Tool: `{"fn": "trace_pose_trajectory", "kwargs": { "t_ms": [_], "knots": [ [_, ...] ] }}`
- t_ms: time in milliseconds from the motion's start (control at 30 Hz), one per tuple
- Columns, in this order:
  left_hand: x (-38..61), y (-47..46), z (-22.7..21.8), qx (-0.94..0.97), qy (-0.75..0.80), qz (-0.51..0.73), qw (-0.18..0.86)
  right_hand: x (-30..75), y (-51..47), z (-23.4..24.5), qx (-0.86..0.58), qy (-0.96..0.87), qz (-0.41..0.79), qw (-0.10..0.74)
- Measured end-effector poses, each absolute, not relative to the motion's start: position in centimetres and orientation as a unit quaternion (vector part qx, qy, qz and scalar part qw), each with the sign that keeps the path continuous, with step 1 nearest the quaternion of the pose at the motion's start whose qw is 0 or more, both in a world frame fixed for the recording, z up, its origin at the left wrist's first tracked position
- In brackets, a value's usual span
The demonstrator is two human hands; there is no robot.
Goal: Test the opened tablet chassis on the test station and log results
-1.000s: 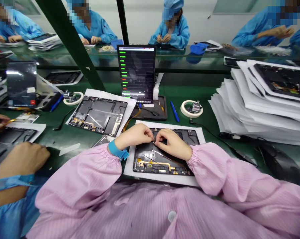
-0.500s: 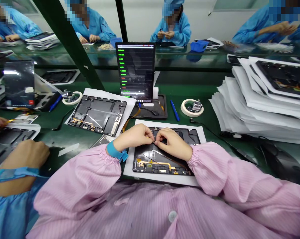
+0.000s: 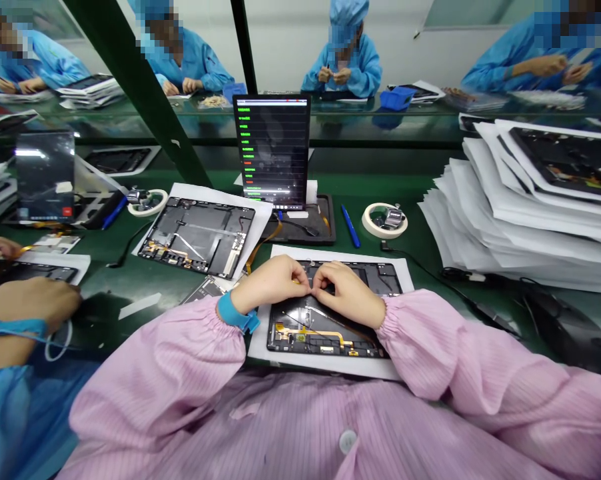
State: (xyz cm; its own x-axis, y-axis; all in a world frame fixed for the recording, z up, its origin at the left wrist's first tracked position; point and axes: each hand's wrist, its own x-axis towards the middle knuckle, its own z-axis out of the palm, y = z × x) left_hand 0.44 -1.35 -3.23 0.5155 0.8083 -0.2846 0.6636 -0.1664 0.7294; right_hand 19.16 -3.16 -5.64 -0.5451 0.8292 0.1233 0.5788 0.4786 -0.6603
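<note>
An opened tablet body (image 3: 330, 327), dark with orange flex cables, lies on a white sheet (image 3: 330, 363) right in front of me. Both hands rest on its upper middle. My left hand (image 3: 273, 283) and my right hand (image 3: 348, 290) have their fingertips pinched together, almost touching each other, on a tiny part I cannot make out. A blue wrist strap (image 3: 235, 313) circles my left wrist. Pink sleeves cover both arms.
A second opened tablet (image 3: 198, 237) lies at left, with an upright tablet showing green text lines (image 3: 273, 150) on a black stand (image 3: 305, 223) behind. Tape rolls (image 3: 384, 220) (image 3: 148, 200), a blue pen (image 3: 350, 225), a paper-layered tablet stack (image 3: 535, 200), a black mouse (image 3: 565, 327). A co-worker's hand (image 3: 30, 303) works at left.
My pinched fingertips have stayed at the same spot on the tablet. The co-worker's hand at left has slid left and toward the table edge. The view has shifted slightly.
</note>
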Motion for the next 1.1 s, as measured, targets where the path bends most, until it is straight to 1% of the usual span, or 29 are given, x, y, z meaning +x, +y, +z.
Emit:
{"fn": "trace_pose_trajectory", "kwargs": {
  "t_ms": [267,500,767,967,1100],
  "knots": [
    [1.0,-1.9,-2.9,0.762,0.498,0.12,0.395,19.5,-3.2,-6.2,-0.425,-0.831,0.279,0.228],
    [1.0,-1.8,-2.7,0.761,0.496,0.097,0.406,19.7,-3.0,-6.5,-0.416,-0.837,0.271,0.232],
    [1.0,-1.7,-2.9,0.767,0.478,0.123,0.411,19.8,-2.7,-6.9,-0.418,-0.833,0.274,0.238],
    [0.8,-1.7,-3.1,0.77,0.471,0.097,0.419,19.9,-2.7,-6.8,-0.417,-0.834,0.276,0.232],
    [1.0,-1.8,-3.1,0.764,0.484,0.107,0.413,19.8,-2.9,-6.5,-0.408,-0.843,0.269,0.226]
  ]
}}
